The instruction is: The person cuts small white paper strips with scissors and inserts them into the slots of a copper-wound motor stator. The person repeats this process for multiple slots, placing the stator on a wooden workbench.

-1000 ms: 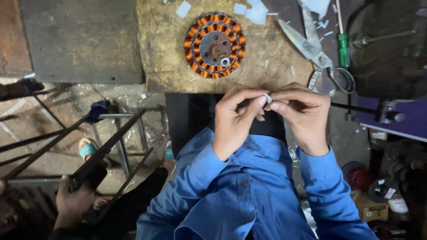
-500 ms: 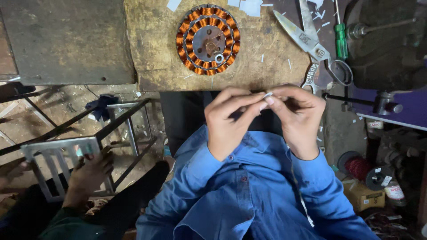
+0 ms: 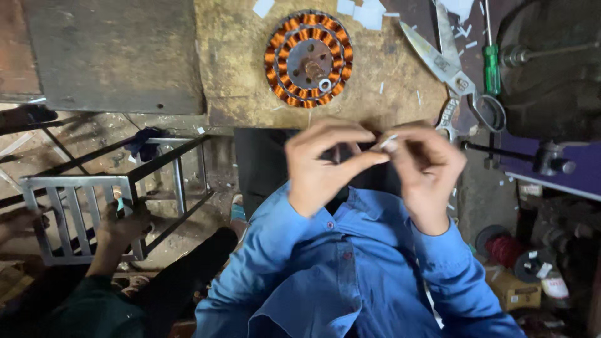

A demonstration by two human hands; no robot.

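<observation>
Head view: left hand (image 3: 325, 166) and right hand (image 3: 422, 169) pinch a white strip (image 3: 388, 141) just off the bench edge (image 3: 325, 122).

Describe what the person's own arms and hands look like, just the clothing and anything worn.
Both arms wear long blue shirt sleeves reaching the wrists. The shirt is buttoned, with small dark red buttons. The left hand and right hand are bare: no gloves, and no rings or watch that I can make out.

The wound stator (image 3: 308, 58) lies mid-table (image 3: 244, 81), near its front edge; scissors (image 3: 452, 69) and a screwdriver (image 3: 492, 59) lie toward the right edge, paper scraps (image 3: 366, 12) behind.
</observation>
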